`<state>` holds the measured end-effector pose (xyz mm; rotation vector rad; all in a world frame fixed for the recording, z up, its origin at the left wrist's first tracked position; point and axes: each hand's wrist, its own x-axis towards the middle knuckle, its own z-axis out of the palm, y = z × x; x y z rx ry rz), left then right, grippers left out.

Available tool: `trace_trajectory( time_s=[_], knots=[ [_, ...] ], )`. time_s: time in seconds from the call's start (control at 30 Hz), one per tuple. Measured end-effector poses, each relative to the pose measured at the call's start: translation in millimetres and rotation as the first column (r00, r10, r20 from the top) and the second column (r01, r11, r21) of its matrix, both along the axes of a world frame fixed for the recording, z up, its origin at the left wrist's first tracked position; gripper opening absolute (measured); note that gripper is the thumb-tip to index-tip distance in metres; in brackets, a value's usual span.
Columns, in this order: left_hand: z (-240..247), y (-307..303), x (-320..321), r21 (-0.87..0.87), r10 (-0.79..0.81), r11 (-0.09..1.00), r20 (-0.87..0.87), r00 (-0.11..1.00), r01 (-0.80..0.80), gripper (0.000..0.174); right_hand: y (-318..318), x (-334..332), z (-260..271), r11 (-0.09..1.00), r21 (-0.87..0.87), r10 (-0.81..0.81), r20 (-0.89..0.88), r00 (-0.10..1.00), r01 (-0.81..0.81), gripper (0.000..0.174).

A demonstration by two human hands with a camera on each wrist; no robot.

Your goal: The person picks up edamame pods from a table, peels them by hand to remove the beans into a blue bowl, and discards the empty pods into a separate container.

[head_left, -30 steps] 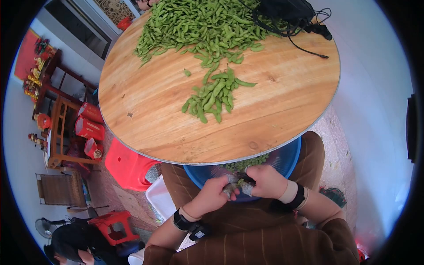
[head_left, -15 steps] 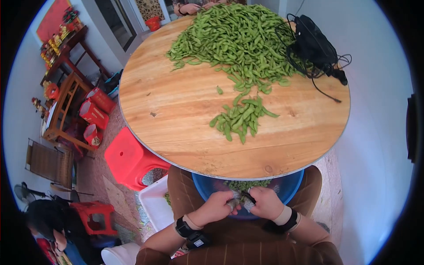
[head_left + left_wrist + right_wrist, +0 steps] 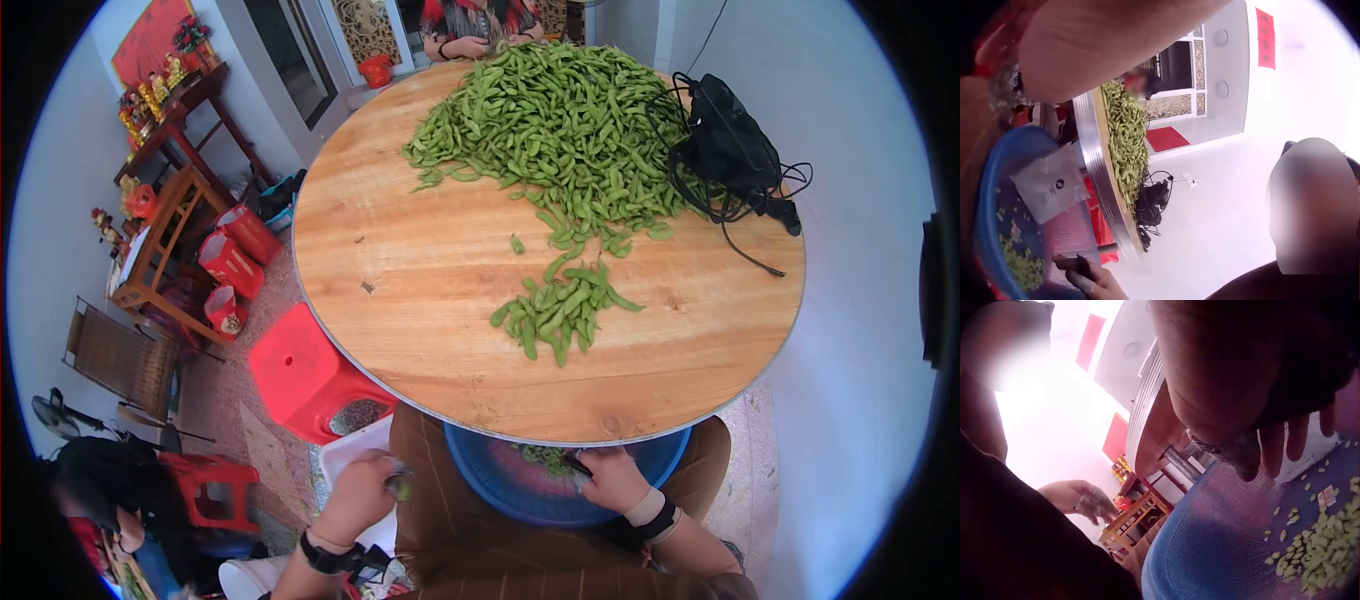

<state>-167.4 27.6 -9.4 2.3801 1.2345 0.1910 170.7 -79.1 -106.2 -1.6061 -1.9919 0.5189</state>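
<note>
My left hand (image 3: 362,497) is out to the left, over the white tub (image 3: 350,450), and pinches a green soybean pod (image 3: 402,489) at its fingertips. Grey wrapping covers some of its fingertips. Above the blue basin (image 3: 478,487), just under the table edge, my right hand (image 3: 617,480) holds a small dark tool (image 3: 575,463); its exact kind I cannot tell. Shelled green beans (image 3: 1329,550) lie in the basin with a white printed packet (image 3: 1050,184). A small heap of pods (image 3: 560,312) rests on the round wooden table (image 3: 420,350).
A large pile of pods (image 3: 550,130) covers the table's far side, beside a black bag with cables (image 3: 735,140). Another person (image 3: 475,30) sits across. A red stool (image 3: 300,365) stands left of the table, and a second person (image 3: 110,510) is at lower left.
My left hand has left the right hand over the basin and swung left with the pod. The right hand stays over the basin. The head view has tilted up, showing more of the far side.
</note>
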Motion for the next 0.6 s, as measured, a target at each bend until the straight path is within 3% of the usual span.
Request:
trace_trajectory(
  time_s=[0.03,0.1,0.13,0.2,0.33,0.47,0.53,0.6],
  knots=[
    [6.4,2.0,-0.9,0.004,0.002,1.0,-0.009,1.0,-0.002,0.016,-0.2,-0.7,-3.4,1.0,0.004,0.002,-0.009,1.0,-0.002,0.03],
    [24.7,12.1,3.6,0.061,0.15,0.987,0.033,0.988,-0.152,0.015,0.3,-2.0,-9.4,0.994,-0.111,-0.011,-0.067,0.998,0.003,0.029],
    [38.5,18.3,18.8,0.047,0.147,0.987,0.069,0.987,-0.151,0.015,1.1,-3.4,-7.4,0.994,-0.111,-0.001,-0.073,0.997,-0.007,0.029],
    [54.9,33.0,58.7,0.141,0.075,0.984,0.213,0.974,-0.107,0.014,2.6,-6.7,0.4,0.943,-0.332,-0.018,-0.027,0.999,0.008,0.026],
    [36.9,78.3,129.3,0.317,-0.054,0.948,0.246,0.968,-0.027,0.018,-3.9,-8.3,-2.4,0.966,-0.256,0.015,-0.053,0.998,-0.028,0.025],
    [13.4,115.3,176.8,0.36,-0.032,0.932,0.186,0.982,-0.038,0.022,-9.2,-3.4,6.0,0.962,-0.266,0.032,-0.09,0.995,-0.055,0.025],
    [8.1,117.2,183.7,0.364,-0.017,0.929,0.237,0.971,-0.073,0.018,-9.6,-0.4,7.3,0.965,-0.242,0.081,-0.084,0.993,-0.099,0.025],
    [5.9,111.5,184.1,0.329,0.029,0.937,0.252,0.967,-0.113,0.017,-12.6,1.7,3.7,0.978,-0.209,-0.012,-0.12,0.993,-0.013,0.022]
  ],
)
